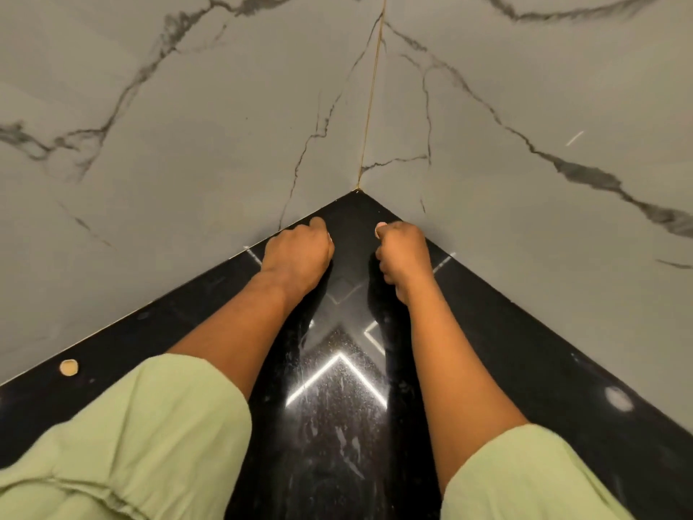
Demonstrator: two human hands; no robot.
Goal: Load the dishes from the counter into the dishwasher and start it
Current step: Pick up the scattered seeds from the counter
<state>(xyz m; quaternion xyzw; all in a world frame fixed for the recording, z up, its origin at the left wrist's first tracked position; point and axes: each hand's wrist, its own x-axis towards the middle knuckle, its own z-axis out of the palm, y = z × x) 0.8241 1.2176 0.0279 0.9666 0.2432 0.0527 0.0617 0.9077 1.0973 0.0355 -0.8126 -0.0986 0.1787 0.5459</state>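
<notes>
Black counter corner (337,425), marble walls (187,125), left hand (296,253) and right hand (403,253) curled in empty fists, apart

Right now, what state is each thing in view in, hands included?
Left hand: fingers curled, holding nothing.
Right hand: fingers curled, holding nothing.
Glossy black stone counter: streaked, reflecting light strips.
Small round tan disc: lying flat on the counter, by the left wall.
Whitish round smudge: on the counter, right side.

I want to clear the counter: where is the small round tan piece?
In the head view, the small round tan piece lies on the black counter at the far left, close to the marble wall, just beyond the left sleeve.
</notes>
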